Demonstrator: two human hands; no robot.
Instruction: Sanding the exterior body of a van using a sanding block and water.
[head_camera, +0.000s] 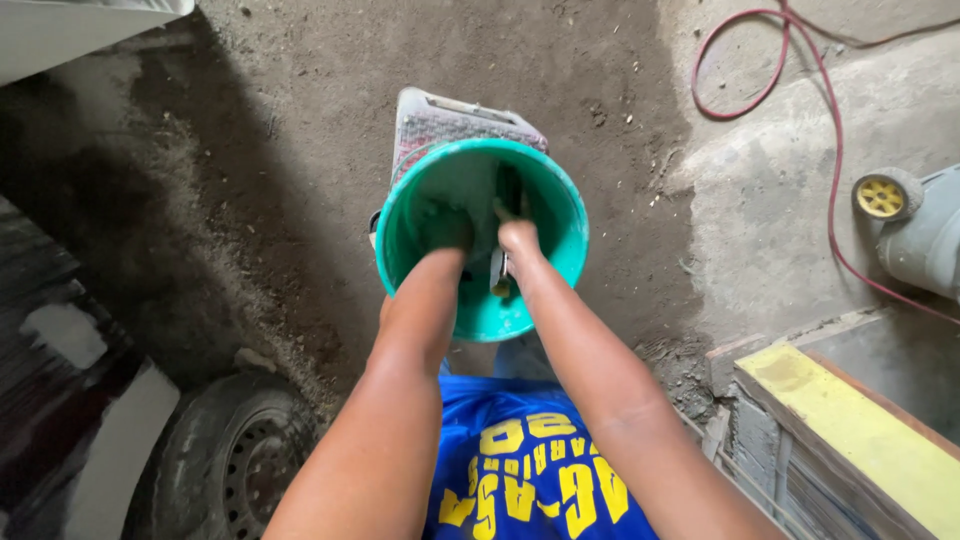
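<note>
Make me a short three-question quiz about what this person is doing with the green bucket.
1. True or false: both hands reach down inside the green bucket.
2. Which lies at the lower left on the dirt floor? A) a tyre on its wheel B) a ladder C) a broom
3. Fill in: the hose looping across the concrete at the upper right is ____.

Key
1. True: the left hand and the right hand are both inside it; what the right hand grips is too hidden to name.
2. A, the tyre.
3. Red, the red hose.
</note>
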